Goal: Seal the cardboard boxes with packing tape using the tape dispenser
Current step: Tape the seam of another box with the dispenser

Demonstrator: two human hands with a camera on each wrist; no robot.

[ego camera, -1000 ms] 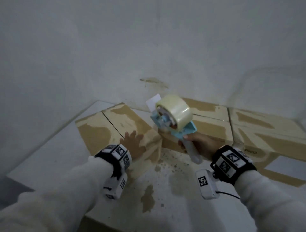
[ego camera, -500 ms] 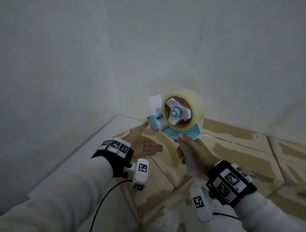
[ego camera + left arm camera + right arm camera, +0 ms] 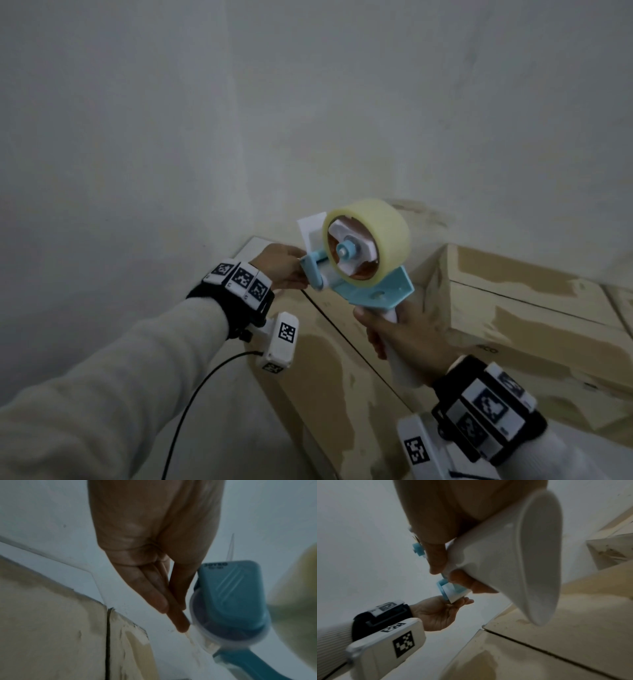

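My right hand (image 3: 385, 337) grips the white handle (image 3: 505, 555) of a light-blue tape dispenser (image 3: 373, 291), held in the air above a cardboard box (image 3: 322, 383) with a dark seam along its top. A pale yellow tape roll (image 3: 380, 219) sits on it, side toward me. My left hand (image 3: 296, 270) is at the dispenser's front end, palm up. Its straight fingertips (image 3: 181, 626) touch the clear roller (image 3: 202, 639) there. Whether they hold the tape end is unclear.
A second cardboard box (image 3: 534, 308) stands higher at the right, against the first. Both sit on a white table (image 3: 251, 246) pushed into a corner of pale walls. A black cable (image 3: 191, 397) hangs from my left wrist camera.
My left hand has left the box top and come up to the dispenser's front. The right hand has raised the dispenser and turned its side toward me.
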